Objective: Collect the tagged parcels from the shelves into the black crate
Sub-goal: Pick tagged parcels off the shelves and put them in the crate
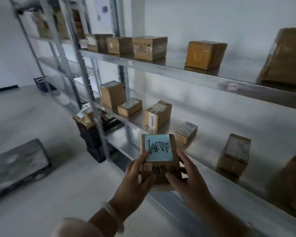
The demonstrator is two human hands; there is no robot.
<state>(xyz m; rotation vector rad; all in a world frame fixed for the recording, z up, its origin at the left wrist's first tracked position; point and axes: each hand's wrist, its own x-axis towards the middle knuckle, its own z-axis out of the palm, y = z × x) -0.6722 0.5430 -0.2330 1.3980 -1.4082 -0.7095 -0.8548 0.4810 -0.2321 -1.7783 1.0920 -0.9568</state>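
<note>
I hold a small brown cardboard parcel [161, 170] with a light blue handwritten tag on top, just in front of the lower shelf's edge. My left hand [137, 175] grips its left side and my right hand [186, 178] grips its right side. The black crate [92, 134] stands on the floor to the left, beside the shelf upright, with parcels sticking out of its top. More brown parcels sit on the metal shelves [186, 77], among them one with a white and blue label [158, 113].
Several cardboard boxes line the upper shelf, one at the middle [204, 54]. A grey flat cart or platform [17, 161] lies on the floor at the left. Further shelving runs back along the left wall. Open floor lies between the cart and the crate.
</note>
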